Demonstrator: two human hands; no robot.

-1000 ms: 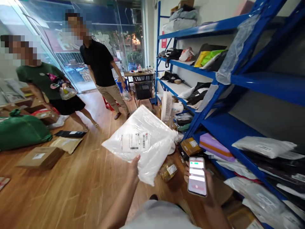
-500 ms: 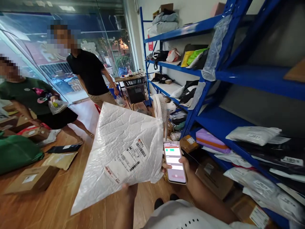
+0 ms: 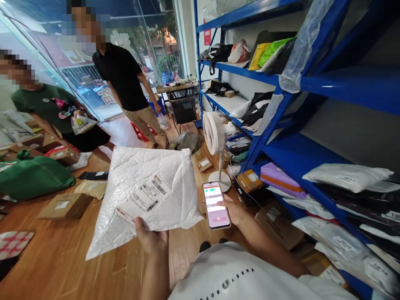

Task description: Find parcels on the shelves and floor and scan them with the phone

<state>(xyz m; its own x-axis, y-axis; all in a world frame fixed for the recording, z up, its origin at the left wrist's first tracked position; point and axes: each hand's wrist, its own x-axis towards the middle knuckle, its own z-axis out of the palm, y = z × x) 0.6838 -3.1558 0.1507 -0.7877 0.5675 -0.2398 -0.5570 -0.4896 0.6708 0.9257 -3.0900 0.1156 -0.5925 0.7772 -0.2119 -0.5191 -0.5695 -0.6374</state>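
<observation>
A large white bubble mailer (image 3: 175, 179) is tilted up in front of me, its printed barcode label (image 3: 145, 198) facing my way. My left hand (image 3: 153, 239) grips its lower edge, the thumb on the front and the other fingers hidden behind. In my right hand (image 3: 233, 212) is a smartphone (image 3: 218, 214) with its lit screen turned up, and the thumb lies over the screen. The phone is just right of the mailer, with a small gap between them.
Blue shelves (image 3: 328, 154) full of parcels run along the right. A white fan (image 3: 215, 132) stands ahead on the floor. At left are two people, one in a black shirt (image 3: 120, 79), plus a cardboard box (image 3: 64, 206) and a green sack (image 3: 43, 179).
The mailer has swung left and lower, and more of my left hand shows, thumb on its front. The phone has shifted slightly left. My view has tipped downward.
</observation>
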